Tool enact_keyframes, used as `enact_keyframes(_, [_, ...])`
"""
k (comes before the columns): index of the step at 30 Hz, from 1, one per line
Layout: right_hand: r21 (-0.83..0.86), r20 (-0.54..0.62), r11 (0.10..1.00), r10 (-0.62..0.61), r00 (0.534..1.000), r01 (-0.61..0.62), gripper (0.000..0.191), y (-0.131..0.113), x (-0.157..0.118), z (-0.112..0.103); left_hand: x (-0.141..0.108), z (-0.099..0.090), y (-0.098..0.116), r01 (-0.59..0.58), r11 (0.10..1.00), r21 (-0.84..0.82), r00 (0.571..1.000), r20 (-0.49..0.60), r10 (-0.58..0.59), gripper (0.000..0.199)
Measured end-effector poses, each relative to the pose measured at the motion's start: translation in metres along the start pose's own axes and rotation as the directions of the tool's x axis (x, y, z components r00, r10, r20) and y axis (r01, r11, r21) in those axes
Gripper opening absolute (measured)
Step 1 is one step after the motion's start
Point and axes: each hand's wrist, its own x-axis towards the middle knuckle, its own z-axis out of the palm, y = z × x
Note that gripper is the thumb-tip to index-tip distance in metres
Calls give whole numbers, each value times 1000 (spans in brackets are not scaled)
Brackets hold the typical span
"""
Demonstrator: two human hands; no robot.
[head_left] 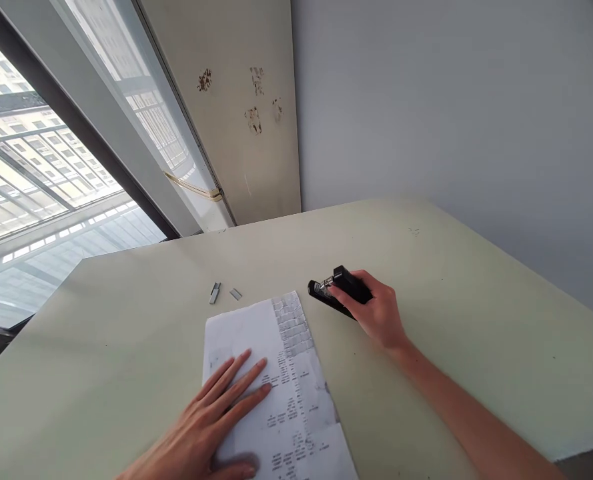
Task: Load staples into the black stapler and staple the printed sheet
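Note:
My left hand (221,413) lies flat with fingers spread on a printed sheet of paper (296,393), or a thin stack of sheets; I cannot tell which. In my right hand (376,307) is a black stapler (343,287), gripped from above with the fingers wrapped round it. The stapler's front end points left, its jaws stand apart, and its base rests at or just over the table beside the paper's upper right edge. Beyond the paper's top edge lie two small strips of staples, a larger one (215,293) and a shorter one (235,294).
A pale, light-green table (441,293) spreads around both hands. Behind it stand a grey wall (451,100) and a white refrigerator (256,160) with rusty patches on its side. At the left is a glass window or door (41,153) with a railing outside.

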Motion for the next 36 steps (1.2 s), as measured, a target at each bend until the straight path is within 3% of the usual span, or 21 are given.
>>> enact_keyframes(4, [-27,-115,998,-64,991,61,28,-3,6,-8,66,14,15,-48,996,-75,999,4,48,85])
enact_keyframes(10, [-179,-232,962,-246,941,207,25,5,17,-20,193,36,29,-152,974,-166,988,-44,147,75])
enact_keyframes(14, [-287,-220,922,-328,919,260,29,12,20,-22,271,51,39,-209,960,-184,969,-171,178,48])
enact_keyframes(17, [-359,-167,877,-397,903,319,25,13,19,-21,303,61,47,-168,971,-173,980,-137,145,27])
enact_keyframes(19, [-388,-128,844,-447,885,370,18,12,18,-20,307,64,47,-147,974,-171,981,-153,121,26])
enact_keyframes(22, [-394,-93,819,-487,869,417,18,11,17,-20,293,62,38,-232,953,-194,962,-188,196,34])
enact_keyframes(25, [-405,-95,805,-510,855,434,21,11,17,-21,269,56,28,-409,884,-229,906,-217,363,23])
enact_keyframes(28, [-429,-110,790,-527,842,438,21,13,19,-22,251,51,24,-521,815,-253,848,-261,461,34])
enact_keyframes(36, [-403,-111,806,-513,851,433,20,10,19,-20,251,51,32,-501,840,-207,860,-230,456,31])
